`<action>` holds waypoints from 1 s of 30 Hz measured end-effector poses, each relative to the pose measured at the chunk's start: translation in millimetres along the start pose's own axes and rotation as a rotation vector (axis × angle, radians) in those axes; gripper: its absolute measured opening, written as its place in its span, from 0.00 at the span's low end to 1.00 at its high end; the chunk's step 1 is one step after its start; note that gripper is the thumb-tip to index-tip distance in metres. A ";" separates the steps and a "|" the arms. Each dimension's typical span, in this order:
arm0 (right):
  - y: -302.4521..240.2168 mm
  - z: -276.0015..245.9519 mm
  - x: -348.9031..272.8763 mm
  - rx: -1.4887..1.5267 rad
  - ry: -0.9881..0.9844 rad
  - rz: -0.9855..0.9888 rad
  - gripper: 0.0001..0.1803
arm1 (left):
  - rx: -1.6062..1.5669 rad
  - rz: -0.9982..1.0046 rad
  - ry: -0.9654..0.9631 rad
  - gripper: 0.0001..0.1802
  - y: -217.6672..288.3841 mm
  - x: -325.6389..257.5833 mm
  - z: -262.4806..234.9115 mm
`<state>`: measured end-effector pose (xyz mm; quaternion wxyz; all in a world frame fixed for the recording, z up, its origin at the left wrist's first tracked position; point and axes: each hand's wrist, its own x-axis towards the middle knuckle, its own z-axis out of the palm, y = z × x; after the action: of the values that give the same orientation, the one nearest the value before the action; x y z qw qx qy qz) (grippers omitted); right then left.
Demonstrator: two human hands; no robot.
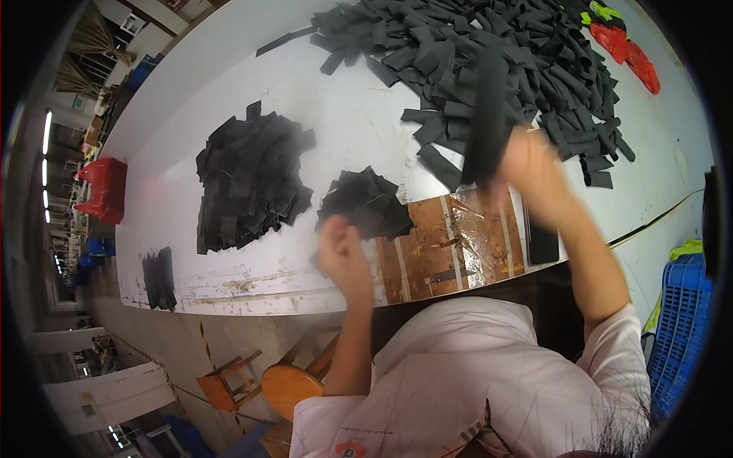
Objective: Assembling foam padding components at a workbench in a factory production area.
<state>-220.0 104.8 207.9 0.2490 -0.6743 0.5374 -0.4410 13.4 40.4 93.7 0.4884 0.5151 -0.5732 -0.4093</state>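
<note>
My right hand (532, 172), blurred by motion, grips a long black strip of material (487, 114) that stands up in front of the heap. Behind it spreads a large heap of black tube-like pieces (427, 53), many of them flattened or curled. My left hand (343, 252) has its fingers curled in at the near edge of a small pile of flat black pieces (366, 200). Whether anything is between those fingers is hidden by blur. A larger pile of flat black pieces (252, 179) lies to the left of it.
A taped brown board (416, 256) lies at the white table's (252, 286) near edge, beside a dark flat rectangular object (543, 243). A small black stack (159, 278) is far left. Around are red bags (624, 53), a red bin (103, 189), a blue crate (679, 328) and wooden stools (292, 388).
</note>
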 end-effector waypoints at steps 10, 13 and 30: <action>-15.3 50.1 -63.0 0.083 0.173 0.404 0.11 | 0.403 0.200 0.175 0.05 -86.4 45.6 -44.3; -28.1 93.7 -72.0 0.116 -0.273 0.375 0.09 | -0.580 -0.400 -0.009 0.07 -9.1 27.0 -36.0; -8.7 161.7 -64.7 0.343 0.434 0.291 0.03 | -1.370 -1.033 -0.513 0.13 6.9 -55.0 -16.5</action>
<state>-78.4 146.0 115.0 0.2991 -0.4282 0.5867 -0.6188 27.9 96.4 96.0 0.3007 0.1969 0.0088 -0.9331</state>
